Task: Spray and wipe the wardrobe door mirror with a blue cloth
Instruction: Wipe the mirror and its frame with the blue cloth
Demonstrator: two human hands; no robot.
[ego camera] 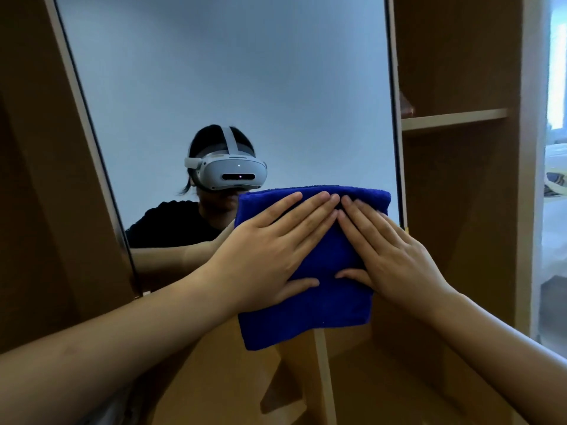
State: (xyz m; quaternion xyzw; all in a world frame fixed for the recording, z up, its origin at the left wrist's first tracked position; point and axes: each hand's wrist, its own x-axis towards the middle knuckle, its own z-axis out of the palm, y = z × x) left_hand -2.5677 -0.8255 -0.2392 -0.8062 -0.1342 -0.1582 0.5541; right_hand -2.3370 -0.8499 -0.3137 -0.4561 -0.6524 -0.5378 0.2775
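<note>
Left hand [264,253] and right hand [395,256] press flat a folded blue cloth [310,308] against the mirror [230,87].

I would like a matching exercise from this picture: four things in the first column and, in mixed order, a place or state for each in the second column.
Column one:
1. blue cloth
2. left hand
3. right hand
4. wooden shelf

Column two:
A. flat on the cloth's right half
B. inside the open wardrobe, right of the mirror
C. folded, pressed against the mirror's lower right part
D. flat on the cloth's left half

Pairs: 1-C, 2-D, 3-A, 4-B
</note>
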